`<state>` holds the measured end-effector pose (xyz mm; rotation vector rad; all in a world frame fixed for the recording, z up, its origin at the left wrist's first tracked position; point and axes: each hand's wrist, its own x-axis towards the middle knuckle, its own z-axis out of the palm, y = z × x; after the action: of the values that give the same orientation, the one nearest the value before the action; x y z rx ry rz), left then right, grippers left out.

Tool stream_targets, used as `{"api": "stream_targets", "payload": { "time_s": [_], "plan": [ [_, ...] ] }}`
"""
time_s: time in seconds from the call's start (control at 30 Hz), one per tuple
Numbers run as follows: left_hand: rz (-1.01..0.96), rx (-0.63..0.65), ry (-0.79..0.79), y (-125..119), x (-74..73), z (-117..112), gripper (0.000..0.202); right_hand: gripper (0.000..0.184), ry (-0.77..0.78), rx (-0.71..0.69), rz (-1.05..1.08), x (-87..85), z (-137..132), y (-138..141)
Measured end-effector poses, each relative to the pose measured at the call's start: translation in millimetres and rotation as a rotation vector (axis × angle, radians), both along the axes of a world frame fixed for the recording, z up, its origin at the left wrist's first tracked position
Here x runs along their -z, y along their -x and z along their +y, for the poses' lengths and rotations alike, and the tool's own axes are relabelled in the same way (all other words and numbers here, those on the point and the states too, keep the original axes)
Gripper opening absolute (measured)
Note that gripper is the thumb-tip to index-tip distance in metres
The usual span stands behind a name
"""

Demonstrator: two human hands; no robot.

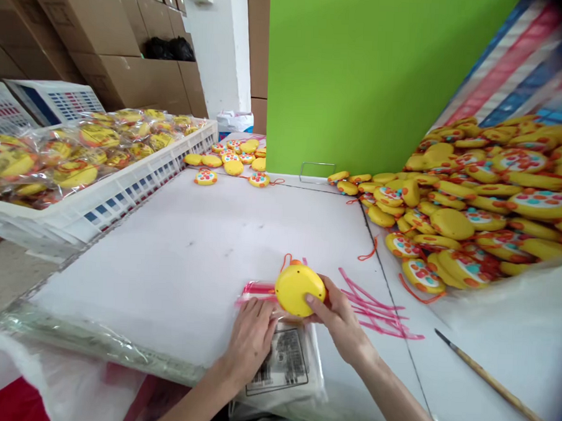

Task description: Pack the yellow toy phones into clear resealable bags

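Observation:
My right hand (335, 315) grips a yellow oval plastic toy (297, 289), its plain back up and a red cord loop at its top end. The thumb presses on the back; the other fingers are mostly hidden underneath. Just beside it, my left hand (252, 336) is closed, fingers together and bent over the mouth of a clear plastic bag (318, 367). This bag lies on a stack at the table's near edge, with black print (286, 360) showing. The toy is over the bag's mouth; whether it is partly inside, I cannot tell.
Loose yellow toys (452, 224) are heaped on the right, with a smaller group (234, 165) at the back. A white crate (123, 191) at left holds bagged toys. A wooden-handled tool (492, 381) lies at right. A green panel (361, 83) stands behind the white table (166, 274).

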<state>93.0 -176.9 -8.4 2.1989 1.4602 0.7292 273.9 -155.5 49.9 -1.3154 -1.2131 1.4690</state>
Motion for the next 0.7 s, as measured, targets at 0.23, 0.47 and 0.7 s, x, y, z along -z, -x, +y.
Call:
{"api": "stream_targets", "payload": {
  "time_s": [0.23,0.47,0.7],
  "plan": [
    [-0.261,0.006,0.145,13,3.9,-5,0.049,0.033,0.317,-0.049,0.270,-4.0,-12,-18],
    [-0.179,0.082,0.066,3,1.5,2,0.021,0.035,0.384,-0.094,0.493,-15.5,-4,-7],
    [0.077,0.110,-0.233,-1,-15.9,1,0.021,0.042,-0.055,-0.198,-0.228,-7.5,0,8]
  ]
}}
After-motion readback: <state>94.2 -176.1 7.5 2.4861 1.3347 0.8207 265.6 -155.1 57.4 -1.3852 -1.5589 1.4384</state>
